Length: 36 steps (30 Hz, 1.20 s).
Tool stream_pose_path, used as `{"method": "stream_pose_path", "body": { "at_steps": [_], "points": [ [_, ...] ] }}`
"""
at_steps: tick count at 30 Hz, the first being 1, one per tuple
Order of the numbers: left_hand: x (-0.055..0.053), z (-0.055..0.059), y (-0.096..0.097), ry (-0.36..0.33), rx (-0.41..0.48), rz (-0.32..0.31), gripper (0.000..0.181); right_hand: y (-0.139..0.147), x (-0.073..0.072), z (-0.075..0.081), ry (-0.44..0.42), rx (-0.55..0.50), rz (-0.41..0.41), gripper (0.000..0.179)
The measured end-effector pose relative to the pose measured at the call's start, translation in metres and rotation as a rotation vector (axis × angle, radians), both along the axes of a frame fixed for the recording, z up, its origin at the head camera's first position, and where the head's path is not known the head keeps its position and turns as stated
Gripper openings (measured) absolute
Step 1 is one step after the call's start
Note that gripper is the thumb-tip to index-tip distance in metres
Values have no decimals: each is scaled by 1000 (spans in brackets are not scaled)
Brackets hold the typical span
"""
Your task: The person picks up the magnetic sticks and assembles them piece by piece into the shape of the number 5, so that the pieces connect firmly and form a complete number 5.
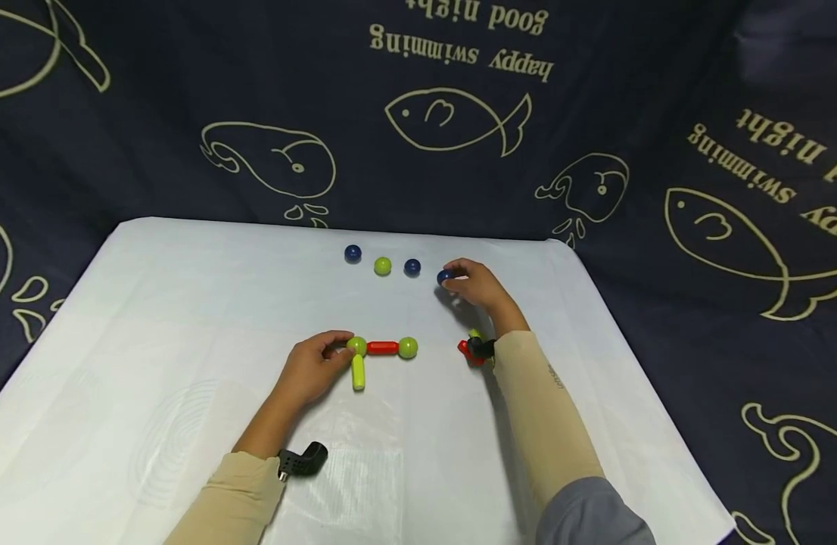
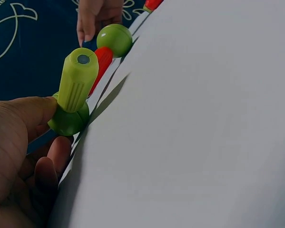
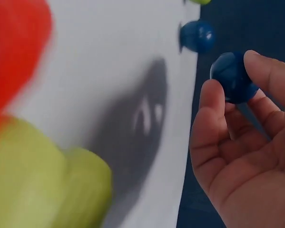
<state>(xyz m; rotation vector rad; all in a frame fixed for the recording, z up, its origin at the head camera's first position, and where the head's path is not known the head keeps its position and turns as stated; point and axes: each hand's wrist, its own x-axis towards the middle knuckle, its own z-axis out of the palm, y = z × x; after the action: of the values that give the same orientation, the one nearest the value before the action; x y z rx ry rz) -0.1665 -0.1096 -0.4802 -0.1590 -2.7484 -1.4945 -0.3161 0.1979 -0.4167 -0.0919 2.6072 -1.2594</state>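
Note:
My left hand (image 1: 316, 369) pinches a green ball (image 2: 68, 121) at the corner of a small joined piece. From that ball a yellow-green rod (image 1: 359, 372) points toward me, and a red rod (image 1: 382, 347) runs right to a second green ball (image 1: 408, 347). Farther back, my right hand (image 1: 477, 286) holds a dark blue ball (image 3: 233, 77) between thumb and fingertips, and its shadow falls on the table. Below the right wrist lie red (image 1: 468, 351) and yellow-green rods (image 3: 47, 175), partly hidden by the wrist camera.
Along the back of the white-covered table (image 1: 221, 295) stand a blue ball (image 1: 353, 253), a green ball (image 1: 382, 266) and another blue ball (image 1: 412, 267). Behind the table's far edge hangs a dark cloth (image 1: 269, 68) printed with fish and lettering.

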Motion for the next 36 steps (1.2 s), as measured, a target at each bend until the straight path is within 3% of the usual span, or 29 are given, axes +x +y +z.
{"method": "stream_pose_path", "body": {
  "at_steps": [12, 23, 36],
  "points": [
    [2, -1, -1, 3, 19, -14, 33, -15, 54, -4, 29, -132, 50, 28],
    [0, -1, 0, 15, 19, -13, 32, -25, 99, -9, 45, -287, 24, 30],
    [1, 0, -1, 20, 15, -11, 31, -43, 139, -19, 18, -448, 19, 33]
  ]
}}
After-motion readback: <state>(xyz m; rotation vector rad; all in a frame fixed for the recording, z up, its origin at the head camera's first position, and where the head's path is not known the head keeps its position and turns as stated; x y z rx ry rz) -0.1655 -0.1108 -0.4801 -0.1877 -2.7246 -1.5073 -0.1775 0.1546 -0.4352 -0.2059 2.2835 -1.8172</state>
